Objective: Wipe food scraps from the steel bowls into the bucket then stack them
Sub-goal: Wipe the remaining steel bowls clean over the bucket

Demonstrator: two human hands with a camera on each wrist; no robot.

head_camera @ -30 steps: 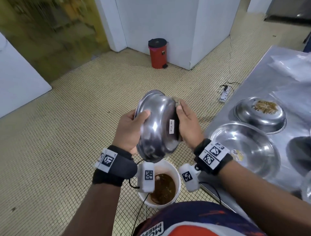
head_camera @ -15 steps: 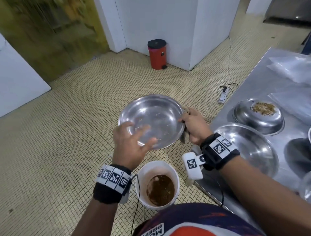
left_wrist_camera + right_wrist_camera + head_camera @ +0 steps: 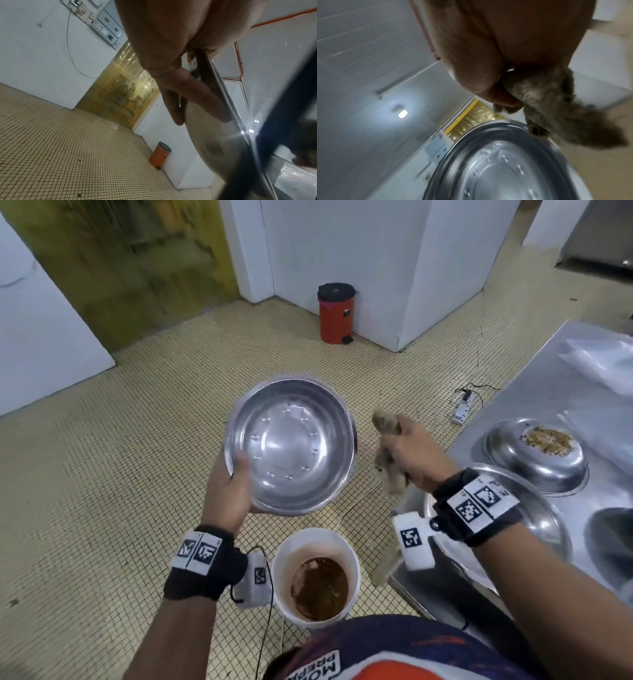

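My left hand (image 3: 230, 491) grips the rim of a clean steel bowl (image 3: 291, 445), held open side up above the floor, thumb inside and fingers under it (image 3: 188, 94). My right hand (image 3: 409, 453) sits to the bowl's right, apart from it, clutching a dirty grey-brown cloth (image 3: 388, 470) (image 3: 547, 97). Below the bowl stands a white bucket (image 3: 317, 577) with brown scraps in it. On the steel table (image 3: 548, 378) lie an upturned bowl with scraps on top (image 3: 534, 455) and a wide empty bowl (image 3: 544, 518) under my right wrist.
A red pedal bin (image 3: 335, 313) stands against the white wall. A power strip with its cable (image 3: 464, 409) lies on the tiled floor by the table's edge. Clear plastic bags (image 3: 599, 364) lie at the table's far end.
The bowl turned from tipped over the bucket to open side up. My right hand let go of its rim and drew away rightward with the cloth; my left hand now holds it alone.
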